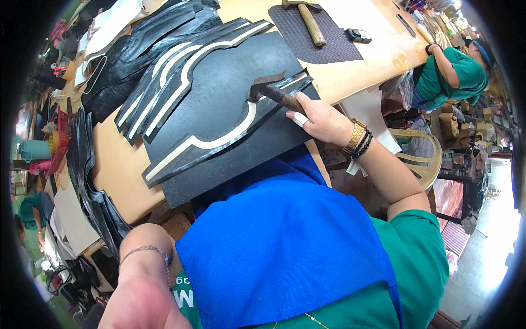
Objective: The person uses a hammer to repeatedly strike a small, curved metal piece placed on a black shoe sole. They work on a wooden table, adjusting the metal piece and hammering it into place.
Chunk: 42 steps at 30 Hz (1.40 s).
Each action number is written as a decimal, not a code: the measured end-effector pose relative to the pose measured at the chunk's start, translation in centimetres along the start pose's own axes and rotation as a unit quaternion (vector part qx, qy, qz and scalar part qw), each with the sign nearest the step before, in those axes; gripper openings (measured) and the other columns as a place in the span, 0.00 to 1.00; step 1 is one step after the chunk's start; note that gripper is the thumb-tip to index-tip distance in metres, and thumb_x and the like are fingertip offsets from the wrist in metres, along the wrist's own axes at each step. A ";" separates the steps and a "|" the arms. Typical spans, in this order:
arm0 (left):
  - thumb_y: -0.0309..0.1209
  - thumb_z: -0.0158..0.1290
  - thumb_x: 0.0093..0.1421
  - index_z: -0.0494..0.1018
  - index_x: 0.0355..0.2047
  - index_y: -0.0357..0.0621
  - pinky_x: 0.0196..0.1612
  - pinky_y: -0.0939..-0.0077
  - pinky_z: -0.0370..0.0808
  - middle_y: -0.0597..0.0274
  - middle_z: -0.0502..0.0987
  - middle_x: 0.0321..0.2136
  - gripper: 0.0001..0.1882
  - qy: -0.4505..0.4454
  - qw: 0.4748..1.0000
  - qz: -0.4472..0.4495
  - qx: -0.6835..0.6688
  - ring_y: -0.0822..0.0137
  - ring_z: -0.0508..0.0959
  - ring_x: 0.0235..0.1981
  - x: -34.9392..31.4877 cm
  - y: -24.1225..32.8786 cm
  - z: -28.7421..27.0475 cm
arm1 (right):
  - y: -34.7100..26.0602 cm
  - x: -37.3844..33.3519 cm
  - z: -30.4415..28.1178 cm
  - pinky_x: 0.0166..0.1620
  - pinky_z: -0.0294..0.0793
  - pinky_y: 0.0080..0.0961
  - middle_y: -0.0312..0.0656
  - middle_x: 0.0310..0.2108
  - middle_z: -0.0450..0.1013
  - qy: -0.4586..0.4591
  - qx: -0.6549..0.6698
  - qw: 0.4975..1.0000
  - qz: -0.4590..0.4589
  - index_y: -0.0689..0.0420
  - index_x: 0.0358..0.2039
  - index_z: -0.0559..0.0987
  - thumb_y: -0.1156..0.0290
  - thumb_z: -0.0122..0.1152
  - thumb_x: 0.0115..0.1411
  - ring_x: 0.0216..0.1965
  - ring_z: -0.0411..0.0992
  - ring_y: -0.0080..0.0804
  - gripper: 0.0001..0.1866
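My right hand (323,118) is closed round the wooden handle of a hammer (280,97), and white tape wraps one finger. The hammer's dark curved head rests on or just over a black curved leather piece (219,143) with a cream strip along it; I cannot tell whether they touch. Beneath that piece lies a flat black board (230,71). At the lower left, my left hand (145,304) is raised close to the view, away from the leather; its fingers run out of the picture.
Several similar black pieces with cream strips (183,68) overlap on the board's far left, beside dark leather (131,55). Another hammer (309,27) lies on a dark textured mat (285,33). A co-worker in green (455,74) is at the far right, near a chair (422,151).
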<state>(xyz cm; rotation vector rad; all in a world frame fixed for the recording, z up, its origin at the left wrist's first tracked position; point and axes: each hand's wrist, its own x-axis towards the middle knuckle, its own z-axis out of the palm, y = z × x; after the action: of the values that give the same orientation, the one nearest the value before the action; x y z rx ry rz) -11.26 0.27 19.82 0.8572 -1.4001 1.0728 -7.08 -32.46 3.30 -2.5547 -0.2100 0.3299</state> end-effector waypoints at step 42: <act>0.46 0.63 0.57 0.81 0.44 0.39 0.47 0.61 0.77 0.50 0.84 0.37 0.23 -0.384 0.567 -0.699 0.207 0.51 0.83 0.41 -20.2 -10.7 2.7 | 0.3 -1.0 -0.4 0.40 0.71 0.51 0.63 0.33 0.74 0.049 0.044 0.997 0.032 0.61 0.44 0.67 0.58 0.55 0.70 0.39 0.73 0.64 0.18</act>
<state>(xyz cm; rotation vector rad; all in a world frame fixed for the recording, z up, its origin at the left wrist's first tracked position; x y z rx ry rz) 0.27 -7.25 1.35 2.3795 -0.5287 -0.3865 -7.93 -33.12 3.73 -2.4869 -0.0761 0.2310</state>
